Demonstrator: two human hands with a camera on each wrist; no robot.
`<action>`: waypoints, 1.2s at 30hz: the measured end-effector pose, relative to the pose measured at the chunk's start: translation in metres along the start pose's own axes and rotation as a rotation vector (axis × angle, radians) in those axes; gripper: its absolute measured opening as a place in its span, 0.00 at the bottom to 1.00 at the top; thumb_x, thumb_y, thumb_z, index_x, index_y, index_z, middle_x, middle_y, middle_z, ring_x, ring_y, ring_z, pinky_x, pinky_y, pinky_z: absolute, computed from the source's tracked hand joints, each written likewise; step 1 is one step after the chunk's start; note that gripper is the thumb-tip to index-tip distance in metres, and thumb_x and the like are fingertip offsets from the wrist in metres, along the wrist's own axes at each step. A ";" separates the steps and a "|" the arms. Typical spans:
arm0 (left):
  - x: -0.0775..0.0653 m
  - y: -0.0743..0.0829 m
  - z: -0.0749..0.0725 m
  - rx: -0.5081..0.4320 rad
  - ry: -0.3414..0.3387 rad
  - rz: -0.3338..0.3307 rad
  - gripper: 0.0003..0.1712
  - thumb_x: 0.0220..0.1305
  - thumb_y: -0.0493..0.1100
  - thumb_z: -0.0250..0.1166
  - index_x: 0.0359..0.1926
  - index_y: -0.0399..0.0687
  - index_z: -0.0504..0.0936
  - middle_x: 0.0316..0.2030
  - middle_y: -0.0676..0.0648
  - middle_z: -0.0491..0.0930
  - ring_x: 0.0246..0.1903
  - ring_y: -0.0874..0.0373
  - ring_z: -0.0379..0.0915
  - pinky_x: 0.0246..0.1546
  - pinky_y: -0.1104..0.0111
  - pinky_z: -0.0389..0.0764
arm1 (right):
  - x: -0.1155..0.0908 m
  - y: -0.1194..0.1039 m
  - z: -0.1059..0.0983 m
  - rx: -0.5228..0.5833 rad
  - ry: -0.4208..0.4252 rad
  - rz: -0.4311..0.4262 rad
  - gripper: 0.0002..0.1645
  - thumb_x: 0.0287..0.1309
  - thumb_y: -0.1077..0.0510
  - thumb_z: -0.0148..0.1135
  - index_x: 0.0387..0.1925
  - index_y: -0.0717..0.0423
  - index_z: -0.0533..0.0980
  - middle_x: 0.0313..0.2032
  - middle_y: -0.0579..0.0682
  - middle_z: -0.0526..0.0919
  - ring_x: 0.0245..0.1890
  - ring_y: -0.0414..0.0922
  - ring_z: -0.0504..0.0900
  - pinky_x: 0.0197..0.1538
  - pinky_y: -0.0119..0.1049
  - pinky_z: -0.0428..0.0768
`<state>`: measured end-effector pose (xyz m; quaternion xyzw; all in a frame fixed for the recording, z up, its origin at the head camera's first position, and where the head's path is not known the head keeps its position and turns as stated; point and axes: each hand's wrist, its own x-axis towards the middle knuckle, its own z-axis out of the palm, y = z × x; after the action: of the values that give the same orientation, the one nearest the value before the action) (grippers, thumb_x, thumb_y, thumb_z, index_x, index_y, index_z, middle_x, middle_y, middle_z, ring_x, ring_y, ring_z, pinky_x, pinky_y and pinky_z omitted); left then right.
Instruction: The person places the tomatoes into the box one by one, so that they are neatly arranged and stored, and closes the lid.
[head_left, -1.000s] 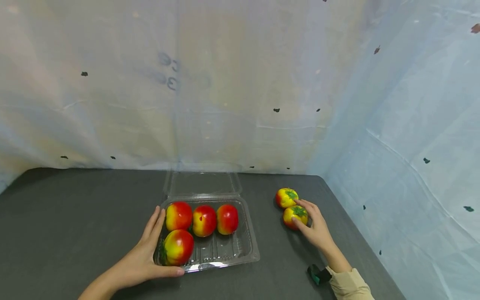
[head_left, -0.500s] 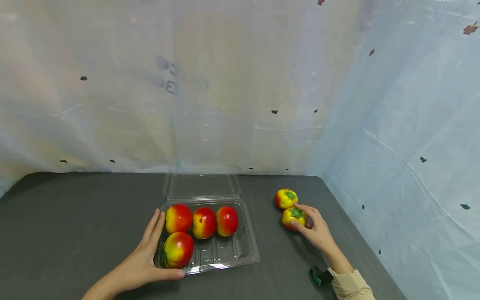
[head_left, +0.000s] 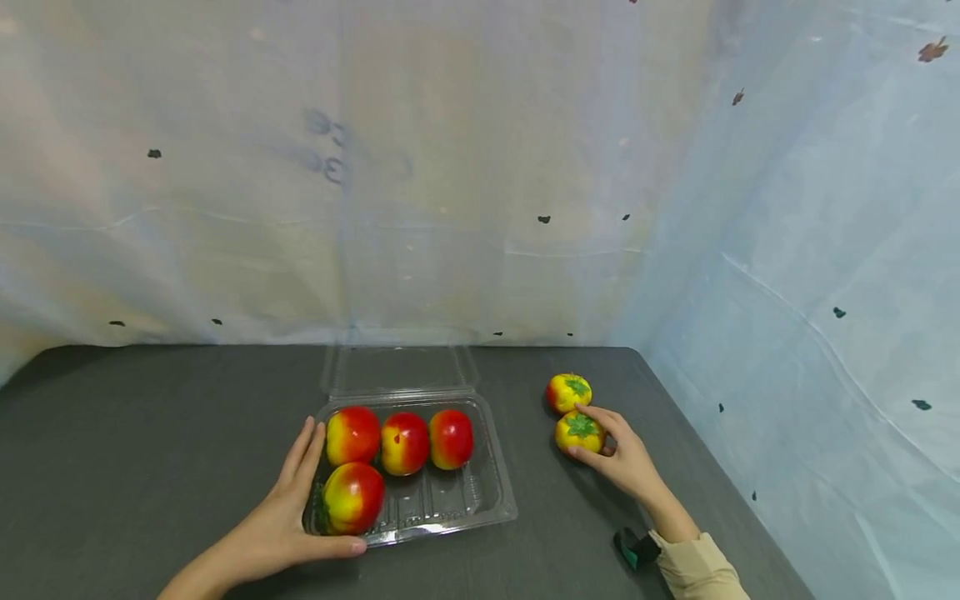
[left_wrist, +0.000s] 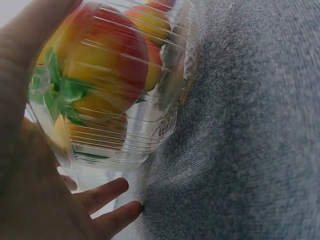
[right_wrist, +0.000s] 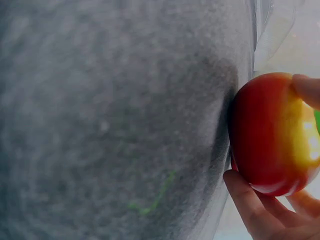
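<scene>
My left hand (head_left: pixel 281 517) lies along the left side of a clear plastic clamshell box (head_left: pixel 487 500), thumb at its near edge. In the left wrist view the fingers (left_wrist: pixel 107 195) are fairly straight and spread beside the box wall. Several red-and-yellow persimmons sit inside, one persimmon (head_left: pixel 354 498) at the near left corner. My right hand (head_left: pixel 626 458) holds a persimmon (head_left: pixel 580 432) on the table between thumb and fingers, its green calyx upward. In the right wrist view that persimmon (right_wrist: pixel 265 135) appears red on its side. Another persimmon (head_left: pixel 568 392) lies just behind it.
The box's clear lid (head_left: pixel 401 367) is folded back towards the rear. A grey table (head_left: pixel 165 450) carries everything. Pale plastic sheeting (head_left: pixel 450 167) hangs behind it, and more sheeting (head_left: pixel 840 350) hangs along the right side. A black strap (head_left: pixel 636 550) is by the right wrist.
My right thumb and fingers have settled further round the nearer persimmon, which has shifted only slightly. The left hand stays on the box. The head view has shifted a little.
</scene>
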<state>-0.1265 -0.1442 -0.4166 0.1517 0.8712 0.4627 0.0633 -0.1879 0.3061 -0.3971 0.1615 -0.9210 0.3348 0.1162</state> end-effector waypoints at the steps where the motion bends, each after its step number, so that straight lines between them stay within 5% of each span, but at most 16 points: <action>1: 0.000 0.000 0.000 0.000 0.000 -0.001 0.77 0.44 0.58 0.76 0.74 0.55 0.23 0.73 0.41 0.16 0.66 0.19 0.36 0.47 0.26 0.61 | 0.001 0.000 0.000 0.001 -0.003 -0.011 0.34 0.53 0.59 0.70 0.62 0.55 0.71 0.59 0.60 0.71 0.49 0.52 0.74 0.39 0.40 0.79; 17: -0.001 -0.001 0.001 -0.019 -0.007 0.006 0.77 0.44 0.57 0.76 0.74 0.53 0.23 0.73 0.40 0.17 0.66 0.20 0.35 0.47 0.26 0.61 | 0.001 0.002 0.002 -0.090 0.020 -0.035 0.35 0.49 0.58 0.73 0.61 0.52 0.73 0.58 0.57 0.72 0.50 0.52 0.75 0.40 0.34 0.77; 36: -0.002 -0.001 0.001 -0.007 0.009 0.010 0.77 0.44 0.57 0.76 0.75 0.52 0.24 0.73 0.39 0.17 0.66 0.20 0.37 0.47 0.26 0.62 | 0.009 -0.010 -0.008 -0.084 0.001 -0.081 0.37 0.49 0.59 0.73 0.62 0.55 0.72 0.61 0.62 0.69 0.55 0.57 0.74 0.45 0.43 0.82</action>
<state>-0.1242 -0.1451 -0.4179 0.1537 0.8691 0.4665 0.0579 -0.1918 0.3024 -0.3828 0.1933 -0.9270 0.2909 0.1368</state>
